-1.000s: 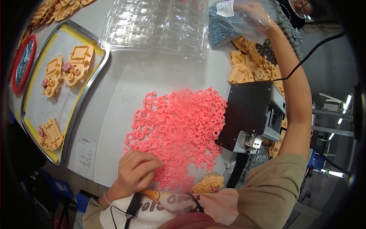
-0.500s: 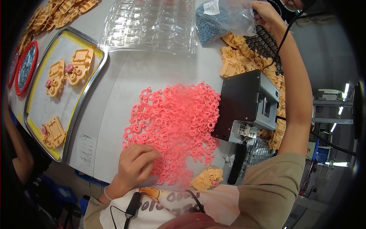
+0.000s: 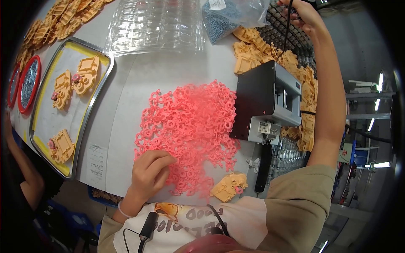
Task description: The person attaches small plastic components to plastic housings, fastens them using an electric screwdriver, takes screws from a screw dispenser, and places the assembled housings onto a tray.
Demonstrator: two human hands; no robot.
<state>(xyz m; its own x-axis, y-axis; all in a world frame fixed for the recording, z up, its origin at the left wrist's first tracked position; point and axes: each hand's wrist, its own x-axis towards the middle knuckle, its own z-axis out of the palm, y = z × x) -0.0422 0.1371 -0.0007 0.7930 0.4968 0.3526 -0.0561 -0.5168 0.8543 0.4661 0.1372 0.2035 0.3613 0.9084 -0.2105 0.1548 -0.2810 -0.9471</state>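
Note:
My left hand [image 3: 149,173] rests with curled, closed fingers at the near-left edge of a pile of small pink ring-shaped plastic parts [image 3: 190,122]; whatever its fingertips pinch is hidden. Stretched to the far right, my right hand [image 3: 307,17] has bent, closed fingers by a dark gridded tray [image 3: 287,36], and a small dark thing at its fingertips is too unclear to name. A clear bag of bluish-grey small pieces [image 3: 223,19] lies left of that hand. Close to my body sits one yellow moulded plastic part [image 3: 229,187] with a pink piece on it.
A black-and-grey boxy device [image 3: 265,103] with a black handle [image 3: 263,168] stands right of the pile. Yellow parts [image 3: 253,50] heap behind it. A metal tray [image 3: 80,139] holds three yellow parts. Clear plastic trays [image 3: 156,27] and red-rimmed dishes [image 3: 29,84] lie beyond. Another person's arm [image 3: 29,177] is at left.
My right hand has moved away from the clear bag, further right toward the dark gridded tray. The left hand stays by the pink pile. The whole view has shifted slightly.

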